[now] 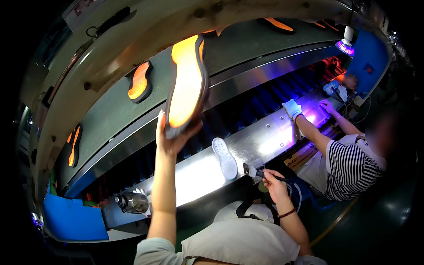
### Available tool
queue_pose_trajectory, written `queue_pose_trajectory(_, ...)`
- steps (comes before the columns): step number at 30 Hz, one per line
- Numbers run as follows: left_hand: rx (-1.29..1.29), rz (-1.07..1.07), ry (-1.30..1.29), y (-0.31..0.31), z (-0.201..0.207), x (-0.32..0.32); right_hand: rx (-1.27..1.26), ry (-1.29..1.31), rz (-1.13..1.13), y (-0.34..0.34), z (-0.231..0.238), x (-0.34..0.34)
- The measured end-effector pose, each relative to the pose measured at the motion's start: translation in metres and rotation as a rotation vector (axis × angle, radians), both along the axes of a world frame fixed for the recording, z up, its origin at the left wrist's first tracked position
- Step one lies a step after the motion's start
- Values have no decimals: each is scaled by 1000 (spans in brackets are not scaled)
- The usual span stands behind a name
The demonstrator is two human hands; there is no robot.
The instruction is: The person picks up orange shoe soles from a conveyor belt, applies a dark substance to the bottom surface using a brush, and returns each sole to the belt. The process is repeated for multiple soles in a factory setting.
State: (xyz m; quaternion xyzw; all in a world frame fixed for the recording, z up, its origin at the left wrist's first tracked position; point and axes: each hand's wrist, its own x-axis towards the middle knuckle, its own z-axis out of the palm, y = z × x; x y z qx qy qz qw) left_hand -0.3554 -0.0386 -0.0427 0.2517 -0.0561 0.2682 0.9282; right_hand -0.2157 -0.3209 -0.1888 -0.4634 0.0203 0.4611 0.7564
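My left hand [173,138] is raised and closed around the end of a dark-rimmed shoe sole [185,84]. Its brightly lit orange inner face shows, and it is held above the metal ledge, in front of the conveyor. Low at the ledge's near edge, my right hand [276,187] grips a black-handled tool [274,177]. The tool's head is small and pale, and its exact kind is unclear. Just left of that head, a pale grey shoe sole [225,159] lies on the shiny metal ledge [194,176].
Several orange-and-dark soles, one of them here [140,82], lie on the green conveyor belt [106,106]. A dark transparent bottle [133,202] stands at the ledge's left end. At right, a co-worker's gloved hand [292,108] rests on the ledge below a hanging lamp [346,42].
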Motion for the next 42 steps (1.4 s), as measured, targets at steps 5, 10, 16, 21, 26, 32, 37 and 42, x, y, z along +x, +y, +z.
queue_pose_trajectory(5,470,168,556,-38,-63,-89,82,-96,142,34,1,-2)
queue_pose_trajectory(10,106,115,178,-83,-72,-96,104,-151,212,56,19,-7)
queue_pose_trajectory(16,-97,81,315,-86,-74,-81,197,-131,180,64,41,2)
queue_pose_trajectory(21,-348,251,325,-81,-107,-72,350,-331,362,67,89,-9)
queue_pose_trajectory(26,-284,263,287,-102,-88,-49,232,-521,495,104,111,-25)
queue_pose_trajectory(32,-152,141,322,-114,-79,-46,269,-696,498,129,126,-20)
queue_pose_trajectory(37,-117,240,371,-121,-89,-38,144,-926,573,131,140,-22)
queue_pose_trajectory(42,-27,453,503,-112,-83,-36,263,-1727,332,109,130,-66)
